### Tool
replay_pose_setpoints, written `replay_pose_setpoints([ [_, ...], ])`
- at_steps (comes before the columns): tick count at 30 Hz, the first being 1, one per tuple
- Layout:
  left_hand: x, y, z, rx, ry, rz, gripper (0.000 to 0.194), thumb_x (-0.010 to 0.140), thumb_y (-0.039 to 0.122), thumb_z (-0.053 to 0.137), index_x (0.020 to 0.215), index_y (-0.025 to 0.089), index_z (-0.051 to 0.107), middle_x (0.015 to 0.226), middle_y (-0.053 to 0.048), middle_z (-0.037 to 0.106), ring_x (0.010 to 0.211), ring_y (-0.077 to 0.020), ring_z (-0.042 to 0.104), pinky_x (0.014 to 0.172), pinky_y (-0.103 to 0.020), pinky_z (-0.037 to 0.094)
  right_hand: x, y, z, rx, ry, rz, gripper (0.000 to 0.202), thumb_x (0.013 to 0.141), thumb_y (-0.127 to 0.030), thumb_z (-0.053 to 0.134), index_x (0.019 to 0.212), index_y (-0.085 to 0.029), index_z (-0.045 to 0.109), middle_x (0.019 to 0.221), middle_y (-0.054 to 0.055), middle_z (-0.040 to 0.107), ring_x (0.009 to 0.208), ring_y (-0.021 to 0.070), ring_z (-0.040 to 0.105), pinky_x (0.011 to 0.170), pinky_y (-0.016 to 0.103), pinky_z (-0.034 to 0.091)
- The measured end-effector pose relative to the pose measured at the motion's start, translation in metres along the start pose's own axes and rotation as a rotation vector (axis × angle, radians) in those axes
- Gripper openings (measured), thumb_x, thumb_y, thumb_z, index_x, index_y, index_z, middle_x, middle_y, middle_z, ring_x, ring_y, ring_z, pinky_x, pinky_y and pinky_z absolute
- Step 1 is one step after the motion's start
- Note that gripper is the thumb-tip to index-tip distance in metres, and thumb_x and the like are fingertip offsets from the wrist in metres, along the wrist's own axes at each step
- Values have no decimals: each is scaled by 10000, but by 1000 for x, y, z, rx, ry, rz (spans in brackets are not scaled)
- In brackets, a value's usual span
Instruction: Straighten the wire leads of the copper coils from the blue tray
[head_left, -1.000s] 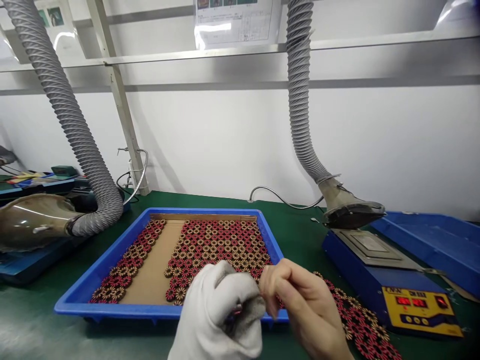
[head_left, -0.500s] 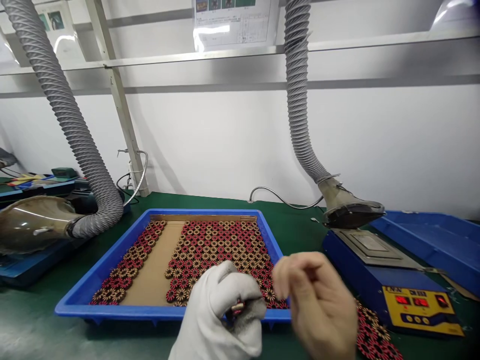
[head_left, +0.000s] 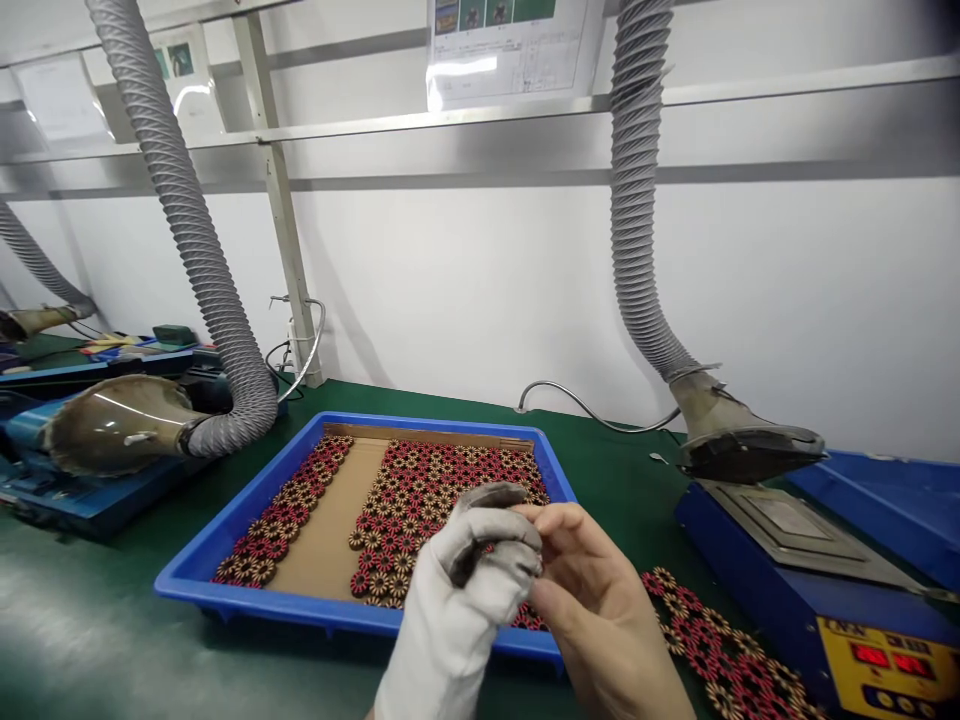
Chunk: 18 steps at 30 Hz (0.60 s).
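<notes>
My left hand (head_left: 469,590), in a white glove with grey-stained fingertips, is closed in front of the tray's near edge. Half a second ago a small red-and-copper wound stator showed inside its curled fingers; now the fingers cover it. My right hand (head_left: 600,610) is bare, its thumb and fingertips closed together against the gloved fingertips. What lies between those right fingertips is hidden. Behind both hands, a blue tray (head_left: 270,602) holds many flower-shaped wound stators (head_left: 427,490), red and copper, packed flat in rows on brown cardboard (head_left: 322,540).
More stators (head_left: 705,640) lie on the green bench at right, beside a blue heating unit (head_left: 787,590) with red digits. A fume hood (head_left: 750,445) hangs over its plate. Another hood (head_left: 120,425) stands left; a blue tray (head_left: 877,500) lies behind the heater.
My right hand has come left and now meets the gloved left fingertips. The stator in the left hand has gone out of sight. The camera has turned slightly left.
</notes>
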<state>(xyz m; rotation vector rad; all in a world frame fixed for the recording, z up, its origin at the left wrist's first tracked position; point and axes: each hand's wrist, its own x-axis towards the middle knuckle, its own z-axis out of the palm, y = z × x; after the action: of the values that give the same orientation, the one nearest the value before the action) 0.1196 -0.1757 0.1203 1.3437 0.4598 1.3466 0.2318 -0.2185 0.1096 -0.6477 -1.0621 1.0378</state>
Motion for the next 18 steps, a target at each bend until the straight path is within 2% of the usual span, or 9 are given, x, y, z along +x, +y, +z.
replay_pose_setpoints([
  [3,1,1,1,-65,16,-63,155,772,158,644,856,232,750,1006,-42,755,940,-186,709,809,-226,566,3,3,-1,-10,61,-10,238,768,-281,831,973,-283,710,970,33,708,940,180,652,824,249,532],
  [6,5,10,-2,-90,26,-157,300,716,124,694,998,220,729,1021,-62,770,932,-202,723,766,-228,589,5,2,-5,-23,42,21,240,759,-280,836,977,-270,736,989,52,730,914,182,671,764,227,555],
  [8,7,16,-7,-79,-23,-185,267,696,95,702,930,213,753,994,-54,779,885,-193,731,729,-216,590,4,2,-6,-21,25,50,252,735,-276,850,962,-257,742,965,64,733,876,202,682,729,255,570],
  [12,12,17,-17,-72,-51,-118,162,673,48,712,676,198,774,816,-30,784,795,-178,725,726,-226,584,2,4,0,-34,143,98,317,648,-310,905,923,-241,763,892,58,719,819,199,657,712,262,557],
  [15,15,12,-22,-141,1,-51,161,684,56,739,689,208,793,788,-28,788,790,-182,729,751,-240,588,1,2,8,-28,198,126,309,618,-358,918,863,-239,770,862,37,704,794,162,623,673,198,524],
  [18,14,13,-30,-156,134,56,169,737,78,727,738,231,798,841,-20,793,809,-168,733,751,-213,586,3,0,11,12,156,136,294,634,-365,907,838,-206,765,861,43,702,786,152,626,692,186,516],
])
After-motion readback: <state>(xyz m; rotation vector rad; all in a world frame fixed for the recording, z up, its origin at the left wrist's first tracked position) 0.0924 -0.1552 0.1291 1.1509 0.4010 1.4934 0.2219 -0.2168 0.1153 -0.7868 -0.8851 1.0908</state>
